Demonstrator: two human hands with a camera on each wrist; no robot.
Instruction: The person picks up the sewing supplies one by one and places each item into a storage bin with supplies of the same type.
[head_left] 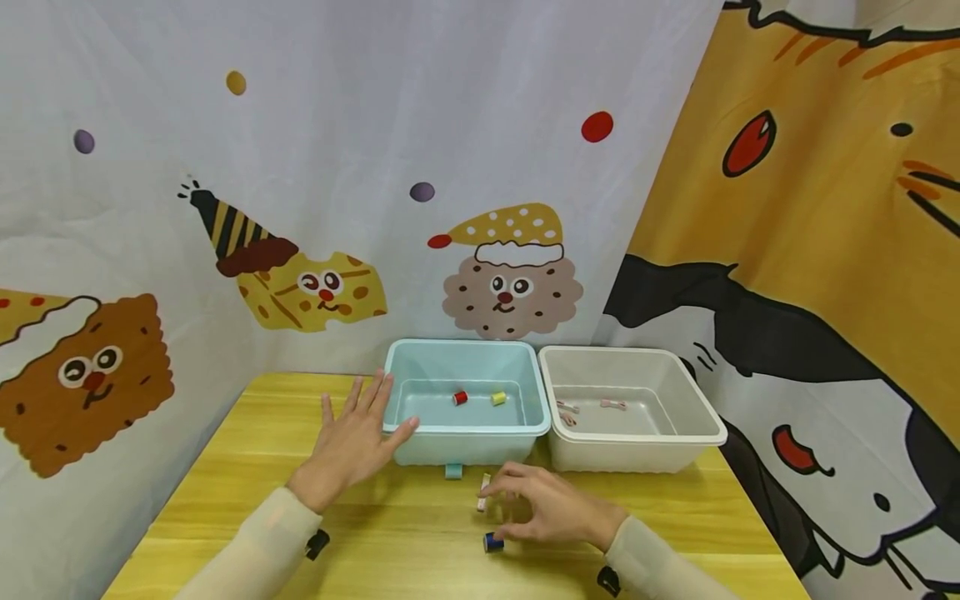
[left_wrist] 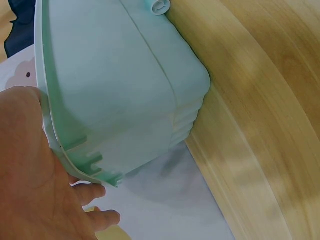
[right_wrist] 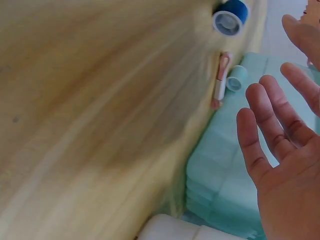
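Observation:
My left hand (head_left: 348,446) rests on the left front rim of the light blue bin (head_left: 472,446), fingers spread and mostly straight; the left wrist view shows its palm along that rim. Over the table in front of the bins hovers my right hand (head_left: 555,504), its fingers loosely bent with nothing between them. Close by its thumb stands a dark blue thread spool (head_left: 492,542). Behind that lies a small pink looped thread skein (right_wrist: 220,80) with a white band, partly below the fingers in the head view. A teal spool (right_wrist: 236,78) sits by the blue bin's front wall.
Inside the blue bin lie a red spool (head_left: 460,398) and a yellow spool (head_left: 498,399). A white bin (head_left: 633,454) stands to its right, holding several pink skeins (head_left: 613,404). Both bins are at the back of the wooden table (head_left: 247,467), before a printed curtain (head_left: 337,167).

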